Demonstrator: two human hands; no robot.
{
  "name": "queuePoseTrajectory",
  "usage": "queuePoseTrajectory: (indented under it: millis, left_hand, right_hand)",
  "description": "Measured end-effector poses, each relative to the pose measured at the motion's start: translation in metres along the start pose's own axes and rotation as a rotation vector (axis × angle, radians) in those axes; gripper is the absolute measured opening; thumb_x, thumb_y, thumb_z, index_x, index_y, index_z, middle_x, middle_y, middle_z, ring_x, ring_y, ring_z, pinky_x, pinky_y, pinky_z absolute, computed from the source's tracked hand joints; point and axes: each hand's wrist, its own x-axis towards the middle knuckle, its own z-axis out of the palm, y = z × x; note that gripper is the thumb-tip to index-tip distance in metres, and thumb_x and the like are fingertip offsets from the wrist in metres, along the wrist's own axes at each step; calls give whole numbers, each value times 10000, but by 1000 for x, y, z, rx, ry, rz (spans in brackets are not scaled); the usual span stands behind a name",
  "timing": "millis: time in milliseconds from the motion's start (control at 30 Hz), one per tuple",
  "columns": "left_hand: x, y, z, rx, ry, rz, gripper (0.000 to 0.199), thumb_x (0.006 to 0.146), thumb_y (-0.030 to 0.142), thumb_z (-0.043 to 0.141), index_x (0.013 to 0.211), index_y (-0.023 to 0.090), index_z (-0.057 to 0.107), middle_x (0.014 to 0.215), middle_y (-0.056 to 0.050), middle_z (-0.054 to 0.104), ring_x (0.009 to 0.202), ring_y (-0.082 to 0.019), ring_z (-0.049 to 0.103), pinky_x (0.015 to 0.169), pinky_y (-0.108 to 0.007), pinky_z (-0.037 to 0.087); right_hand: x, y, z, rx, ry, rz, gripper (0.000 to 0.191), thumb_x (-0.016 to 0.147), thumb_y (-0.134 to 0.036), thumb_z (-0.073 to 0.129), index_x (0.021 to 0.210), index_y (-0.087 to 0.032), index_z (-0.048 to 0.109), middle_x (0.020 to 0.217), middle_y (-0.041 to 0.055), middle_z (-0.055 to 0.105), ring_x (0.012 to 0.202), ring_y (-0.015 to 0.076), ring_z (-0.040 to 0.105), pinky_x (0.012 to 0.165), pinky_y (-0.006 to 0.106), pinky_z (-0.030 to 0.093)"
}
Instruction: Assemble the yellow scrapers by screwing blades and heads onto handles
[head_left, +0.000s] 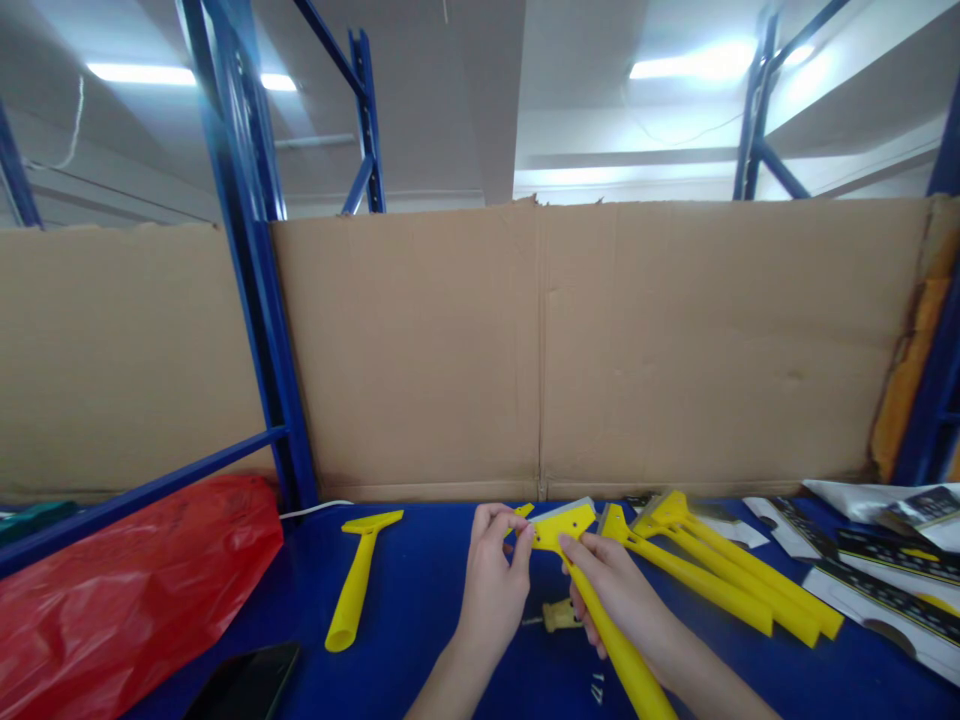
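A yellow scraper (564, 527) with a flat metal blade along its head is held up at the centre, tilted, its long handle running down to the right. My right hand (619, 590) is closed around the handle just below the head. The fingers of my left hand (495, 565) pinch together at the head's left corner; whether a small part is between them is hidden. A small yellow piece (523, 511) shows behind those fingers. Below the hands lies a short screwdriver (559, 615) with a yellowish handle, partly covered by my right hand. Small screws (597, 688) lie nearer me.
Several yellow scrapers (720, 575) lie together on the blue table (420, 600) at right. Another yellow scraper handle (352, 590) lies at left, near a black phone (244, 685) and a red plastic bag (187, 570). Printed card packaging (892, 605) fills the far right. Cardboard (420, 350) walls the back.
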Motion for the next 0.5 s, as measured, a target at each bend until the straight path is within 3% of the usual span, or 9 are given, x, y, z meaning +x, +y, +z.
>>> queuePoseTrajectory:
  millis: [233, 500]
  left_hand:
    - [1, -1, -1, -21, -64, -15, 143, 810, 248, 520, 714, 183, 604, 948, -67, 541, 906, -197, 596, 709, -310, 521]
    - [-3, -3, 1, 69, -17, 38, 151, 828, 252, 486, 742, 196, 596, 904, -58, 557, 865, -203, 595, 748, -359, 524]
  right_hand:
    - [4, 4, 0, -4, -33, -18, 311, 850, -502, 454, 726, -217, 456, 383, -78, 499, 242, 89, 438, 232, 158, 337]
    - [2, 5, 1, 22, -6, -13, 305, 854, -489, 459, 710, -220, 451, 375, -83, 483, 234, 86, 428, 233, 154, 332]
